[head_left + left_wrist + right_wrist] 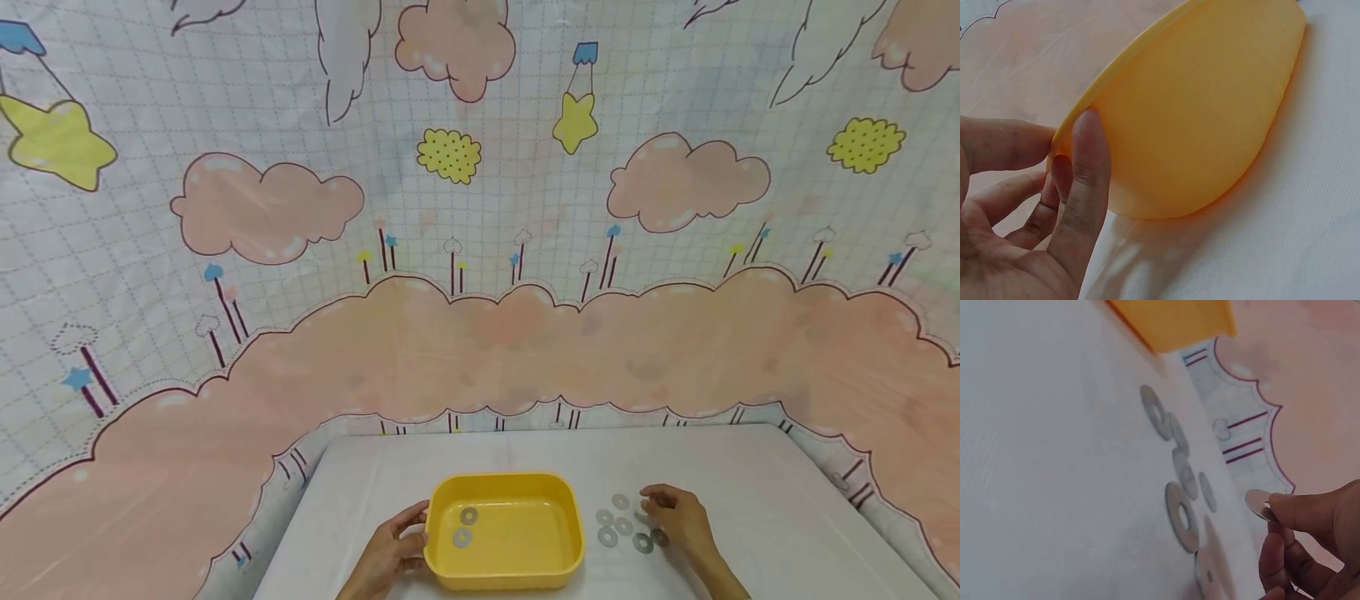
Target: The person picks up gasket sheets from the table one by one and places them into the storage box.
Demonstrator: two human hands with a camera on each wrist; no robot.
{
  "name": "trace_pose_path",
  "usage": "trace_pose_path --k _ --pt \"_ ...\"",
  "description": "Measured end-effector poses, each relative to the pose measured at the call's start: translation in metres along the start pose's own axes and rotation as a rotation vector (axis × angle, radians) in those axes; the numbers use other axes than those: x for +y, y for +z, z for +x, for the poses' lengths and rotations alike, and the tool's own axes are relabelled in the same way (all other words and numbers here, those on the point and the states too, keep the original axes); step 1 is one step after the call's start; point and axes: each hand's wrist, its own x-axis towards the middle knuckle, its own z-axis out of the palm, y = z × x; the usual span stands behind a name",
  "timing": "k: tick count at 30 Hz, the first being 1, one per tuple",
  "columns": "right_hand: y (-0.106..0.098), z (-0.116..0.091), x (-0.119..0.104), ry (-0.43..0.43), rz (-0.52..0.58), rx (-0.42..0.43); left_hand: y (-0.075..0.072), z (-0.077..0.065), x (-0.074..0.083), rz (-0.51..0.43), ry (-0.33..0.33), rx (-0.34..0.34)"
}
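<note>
My left hand point(386, 546) grips the left rim of a yellow plastic tray point(504, 581). In the left wrist view its thumb and fingers pinch the edge of the tray point(1197, 125) from both sides. A flat metal washer point(1256, 504) is between the thumb and fingers of my right hand point(1310, 531), raised above the table. In the head view the right hand point(681, 518) is right of the tray, over a loose group of washers point(603, 542). Two washers point(457, 539) lie inside the tray, toward its left side.
A white cloth-covered table point(360, 475) lies under everything. Several flat washers point(1174, 503) are spread on it between the tray and the right hand, some close together or overlapping. Behind rises a patterned curtain point(495, 350) with clouds and stars.
</note>
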Motion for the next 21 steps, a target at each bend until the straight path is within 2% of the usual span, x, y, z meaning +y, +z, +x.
trace_pose_path --k 10,21 --pt "-0.005 -0.006 -0.020 -0.020 0.068 -0.006 0.000 0.001 -0.001 -0.003 -0.005 0.012" --pt "-0.005 -0.013 -0.048 0.028 0.192 -0.040 0.000 0.000 0.002 -0.005 -0.012 0.010"
